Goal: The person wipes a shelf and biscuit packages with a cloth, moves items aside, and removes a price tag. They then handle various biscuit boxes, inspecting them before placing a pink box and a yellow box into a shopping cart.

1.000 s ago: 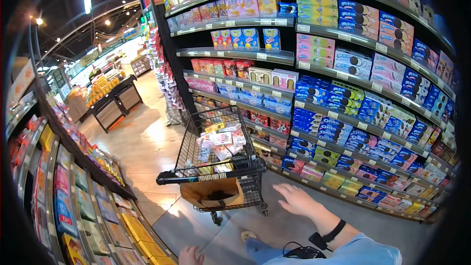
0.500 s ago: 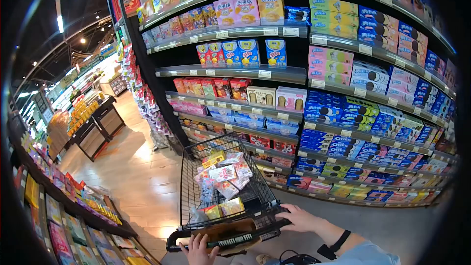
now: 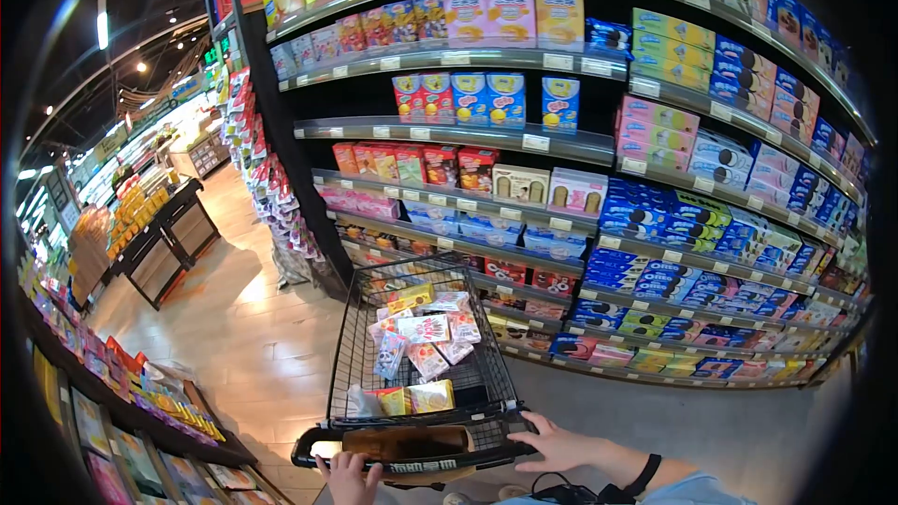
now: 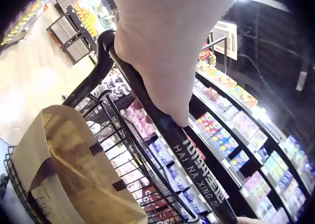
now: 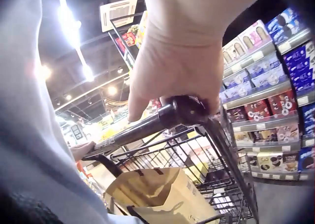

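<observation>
A black wire shopping cart (image 3: 339,376) stands in front of me. My left hand (image 3: 349,480) grips the left part of its handle (image 4: 197,171); in the left wrist view, fingertips show beneath the bar. At the handle's right corner, my right hand (image 5: 179,74) holds on from above, with its thumb on the near side and its other fingers partly hidden over the corner. Colourful snack packs (image 3: 423,328) lie loosely in the basket, and a small yellow box (image 3: 432,396) sits nearer the handle. An open brown paper bag (image 4: 74,165) hangs just below the bar.
Tall shelves of boxed cookies (image 3: 669,281) rise ahead and to the right. A low shelf of packets (image 3: 140,402) runs along the left. Hanging snack bags (image 3: 267,168) line the shelf end, and a wooden floor (image 3: 253,355) leads left toward a display stand (image 3: 154,266).
Both hands were off the cart a second ago; they have come onto its handle. The cart now appears nearer and lower in the head view, and shifted slightly left since half a second ago.
</observation>
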